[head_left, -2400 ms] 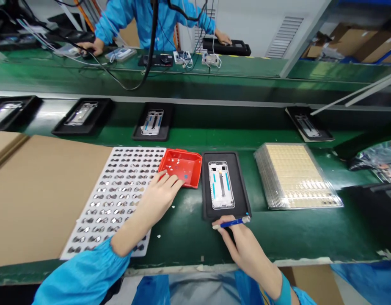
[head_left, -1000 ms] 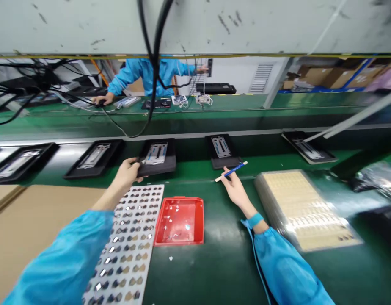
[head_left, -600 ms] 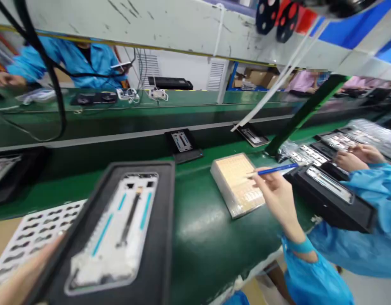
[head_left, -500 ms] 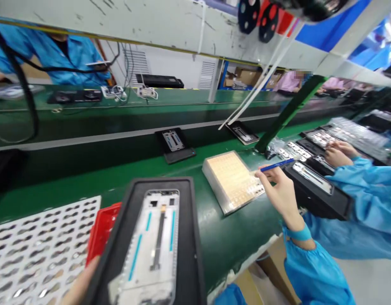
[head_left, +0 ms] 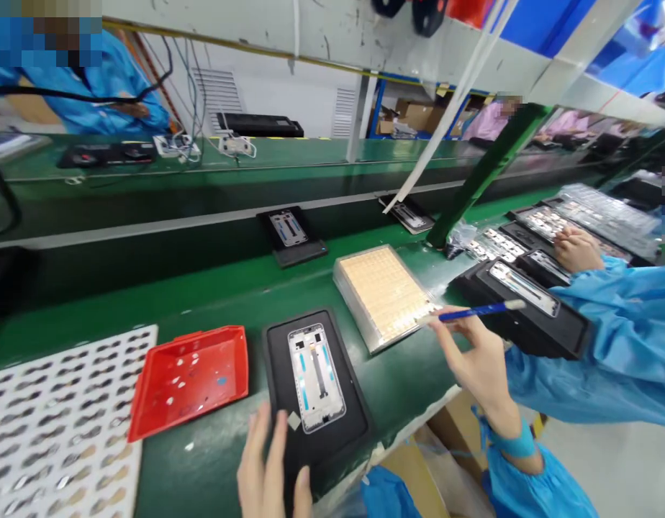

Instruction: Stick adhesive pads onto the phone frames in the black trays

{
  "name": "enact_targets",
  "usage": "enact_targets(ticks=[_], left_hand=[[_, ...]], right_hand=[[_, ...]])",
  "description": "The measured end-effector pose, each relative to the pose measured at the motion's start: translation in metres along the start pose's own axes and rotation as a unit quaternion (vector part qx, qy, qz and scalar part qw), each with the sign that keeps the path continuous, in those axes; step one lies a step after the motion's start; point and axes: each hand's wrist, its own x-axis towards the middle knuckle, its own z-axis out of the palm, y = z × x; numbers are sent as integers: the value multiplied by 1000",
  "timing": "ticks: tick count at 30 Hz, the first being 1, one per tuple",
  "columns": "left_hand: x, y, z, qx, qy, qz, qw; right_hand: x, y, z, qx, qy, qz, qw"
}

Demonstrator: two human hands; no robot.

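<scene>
A phone frame (head_left: 316,381) with blue strips lies in a black foam tray (head_left: 346,428) on the green bench. My left hand (head_left: 270,464) is open at the tray's lower left edge, its fingers spread; whether they touch the tray I cannot tell. A small pale square piece (head_left: 294,421) shows close to its fingertips. My right hand (head_left: 481,360) pinches a blue pen-like tool (head_left: 473,312). The tool's pale tip is at the near right corner of a clear-wrapped stack of tan sheets (head_left: 383,291); contact is unclear.
A red bin (head_left: 192,374) holds several small bits beside a white slotted panel (head_left: 68,417). Behind sit two black trays with frames (head_left: 289,229) (head_left: 411,212). A green post (head_left: 489,173) rises at right, near a co-worker's hand (head_left: 578,250) and another black tray (head_left: 573,327).
The black tray with the phone frame was raised close to me in my left hand; now it lies on the bench and that hand is open. My right hand still holds the blue tool.
</scene>
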Motion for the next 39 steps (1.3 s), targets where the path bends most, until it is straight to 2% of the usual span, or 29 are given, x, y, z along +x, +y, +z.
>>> enact_targets(ticks=[2,4,7,10,16,23,25,27,29,31,34,36,39], left_hand=[[14,21,-9,-67,-38,42,996],[33,41,-14,-174,-71,48,981],[59,62,-13,-278,0,-25,960],[72,69,-8,-283,81,-37,955],[72,65,-9,-197,139,18,970],[78,63,-5,-76,152,90,981],[79,60,-6,-32,140,117,983],[84,52,-14,15,129,145,981],[95,38,-30,79,134,160,975],[111,17,-52,165,149,148,964],[137,-18,-85,286,168,81,940],[147,-34,-102,326,181,31,927],[146,-37,-111,307,182,-2,934]], right_hand=[[-13,-30,10,126,-25,60,990],[-25,-59,21,245,-73,119,959],[-38,-87,39,363,-115,180,907],[-47,-98,55,407,-121,208,881],[-66,-102,70,398,-72,200,893],[-86,-100,83,336,-23,110,935],[-87,-95,83,329,-34,105,938],[-82,-86,80,326,-81,130,933],[-72,-71,75,317,-142,161,924],[-60,-54,70,291,-200,151,923],[-44,-32,64,226,-280,62,931],[-38,-24,62,186,-318,-8,930],[-34,-21,61,133,-351,-95,922]])
